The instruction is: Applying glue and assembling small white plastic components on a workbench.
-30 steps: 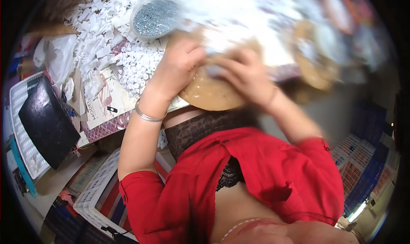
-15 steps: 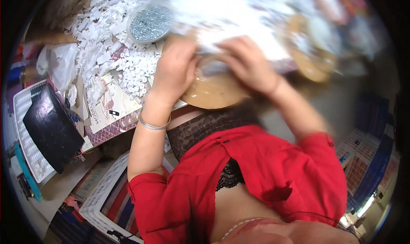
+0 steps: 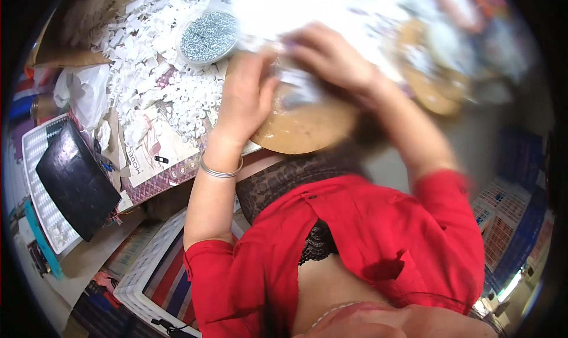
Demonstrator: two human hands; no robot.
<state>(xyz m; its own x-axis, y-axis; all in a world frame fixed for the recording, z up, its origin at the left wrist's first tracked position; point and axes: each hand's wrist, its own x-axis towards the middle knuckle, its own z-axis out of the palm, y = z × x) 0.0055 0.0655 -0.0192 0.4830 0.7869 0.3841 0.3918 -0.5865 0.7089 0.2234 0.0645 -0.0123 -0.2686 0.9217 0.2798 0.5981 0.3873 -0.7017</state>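
A round brown board [image 3: 307, 138] with a glossy surface juts over the table's near edge, in front of my lap. My left hand [image 3: 247, 95] is over its left side, fingers bent inward; whatever they hold, if anything, is hidden. Farther to the right, my right hand [image 3: 337, 60] is bent above the board's far side, its fingers smeared by motion and washed out by glare. Between the hands, a blurred whitish patch [image 3: 299, 89] shows on the board; I cannot make out what it is.
Left of my hands stands a clear round tub of small silvery metal pins [image 3: 208, 36]. Around it spread loose white plastic pieces [image 3: 142, 54] and small white round parts [image 3: 189, 104]. A black curved tray [image 3: 77, 181] leans in a white basket [image 3: 44, 160]. Another brown board [image 3: 435, 92] is at right.
My right hand has moved farther away and slightly left, uncovering more of the board. My left hand has shifted slightly to the right.
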